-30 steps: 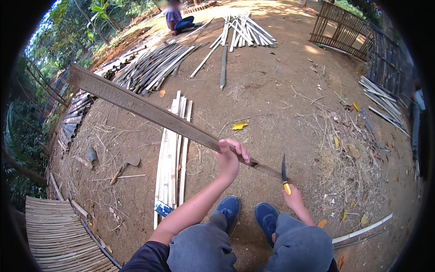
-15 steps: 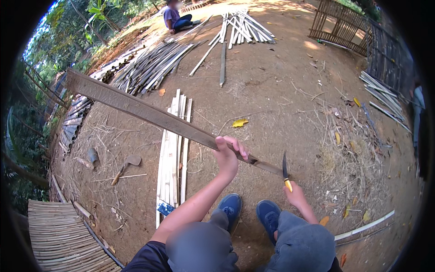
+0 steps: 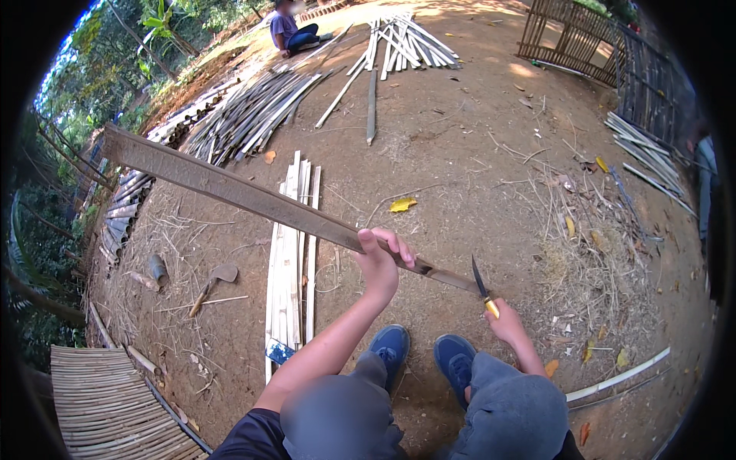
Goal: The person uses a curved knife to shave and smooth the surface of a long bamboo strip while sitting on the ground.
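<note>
A long brown split-bamboo strip (image 3: pixel 222 182) slants across the middle, from the upper left down to near my right hand. My left hand (image 3: pixel 379 264) is closed around it past its middle, thumb on top. In my right hand (image 3: pixel 506 323) is a knife with a yellow handle (image 3: pixel 491 308) and a dark pointed blade. The blade stands tipped to the left at the strip's near end; whether its edge touches the bamboo I cannot tell. Beneath the strip, a bundle of pale bamboo slats (image 3: pixel 287 264) lies on the ground, with a blue patterned piece at its near end.
A hatchet-like tool (image 3: pixel 215 285) lies at left, beyond a slatted bamboo platform (image 3: pixel 115 399). Piles of strips (image 3: pixel 249 111) and pale slats (image 3: pixel 410 46) lie farther off. A person (image 3: pixel 295 31) sits at the back; another person (image 3: pixel 704 180) is at the right edge.
The knife blade has tilted from nearly upright toward the left, and my right hand has shifted slightly up and to the right. My left hand keeps its hold on the bamboo strip.
</note>
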Available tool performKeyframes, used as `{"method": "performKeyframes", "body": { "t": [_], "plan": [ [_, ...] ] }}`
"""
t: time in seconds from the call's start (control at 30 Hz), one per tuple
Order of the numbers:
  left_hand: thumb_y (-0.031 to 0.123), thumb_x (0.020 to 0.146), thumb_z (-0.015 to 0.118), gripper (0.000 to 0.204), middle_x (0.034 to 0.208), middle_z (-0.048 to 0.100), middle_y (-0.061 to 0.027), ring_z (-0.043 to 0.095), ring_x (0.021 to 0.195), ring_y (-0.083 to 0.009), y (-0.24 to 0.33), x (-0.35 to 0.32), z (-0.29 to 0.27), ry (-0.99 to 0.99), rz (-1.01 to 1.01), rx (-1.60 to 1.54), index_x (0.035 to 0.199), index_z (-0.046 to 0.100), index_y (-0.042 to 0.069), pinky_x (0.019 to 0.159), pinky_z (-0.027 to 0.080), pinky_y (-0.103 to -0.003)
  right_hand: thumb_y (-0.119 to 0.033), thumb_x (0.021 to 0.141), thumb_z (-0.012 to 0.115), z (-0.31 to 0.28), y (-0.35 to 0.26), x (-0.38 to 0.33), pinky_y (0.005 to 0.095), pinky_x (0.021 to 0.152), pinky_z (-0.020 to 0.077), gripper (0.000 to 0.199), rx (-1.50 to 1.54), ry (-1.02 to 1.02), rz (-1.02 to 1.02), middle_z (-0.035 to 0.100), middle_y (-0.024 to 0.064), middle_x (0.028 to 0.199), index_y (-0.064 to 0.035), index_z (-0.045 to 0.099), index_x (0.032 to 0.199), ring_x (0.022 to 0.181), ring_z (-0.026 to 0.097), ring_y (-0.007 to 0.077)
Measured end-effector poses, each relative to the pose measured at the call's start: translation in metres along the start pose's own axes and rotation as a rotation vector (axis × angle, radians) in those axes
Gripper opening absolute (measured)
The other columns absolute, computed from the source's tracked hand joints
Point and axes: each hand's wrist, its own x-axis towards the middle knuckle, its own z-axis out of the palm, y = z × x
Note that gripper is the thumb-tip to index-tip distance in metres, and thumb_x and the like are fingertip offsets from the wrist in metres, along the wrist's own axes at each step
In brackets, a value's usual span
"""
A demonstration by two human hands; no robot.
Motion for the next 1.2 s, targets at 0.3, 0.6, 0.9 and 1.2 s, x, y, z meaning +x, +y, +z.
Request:
{"method": "performKeyframes", "body": {
  "t": [0.3,0.6,0.9,1.2],
  "plan": [
    [0.076,0.091,0.024,0.072,0.051,0.044,-0.0088,0.048,0.043,-0.0210,0.003,0.000,0.001,0.006,-0.009,-0.025,0.070,0.039,0.008,0.053,0.049,-0.039,-0.024,0.092,0.064,0.009,0.009,0.003,0.0480,0.076,0.0503,0.033,-0.058,-0.076,0.071,0.066,0.0266,0.095,-0.0017,0.050,0.112,0.090,0.066,0.0426],
    [0.074,0.091,0.024,0.071,0.051,0.044,-0.0088,0.047,0.043,-0.0204,0.002,0.001,0.001,-0.001,0.009,-0.034,0.070,0.039,0.008,0.052,0.048,-0.038,-0.022,0.087,0.067,0.011,0.006,0.003,0.0471,0.082,0.0492,0.035,-0.006,-0.090,0.089,0.065,0.0270,0.101,-0.0001,0.053,0.110,0.097,0.064,0.0430],
    [0.074,0.092,0.025,0.071,0.050,0.044,-0.0089,0.047,0.043,-0.0206,0.002,0.000,0.000,-0.007,0.012,-0.029,0.070,0.039,0.008,0.052,0.048,-0.038,-0.022,0.087,0.067,0.013,0.007,0.004,0.0467,0.079,0.0502,0.035,-0.012,-0.086,0.080,0.065,0.0264,0.098,-0.0007,0.054,0.111,0.094,0.065,0.0419],
    [0.075,0.090,0.026,0.071,0.050,0.044,-0.0090,0.047,0.043,-0.0207,0.002,-0.001,0.000,0.004,0.001,-0.037,0.070,0.039,0.008,0.052,0.048,-0.038,-0.022,0.086,0.068,0.015,0.010,0.004,0.0473,0.079,0.0498,0.036,0.000,-0.075,0.061,0.065,0.0268,0.097,0.0005,0.053,0.110,0.093,0.065,0.0427]
  ]
}}
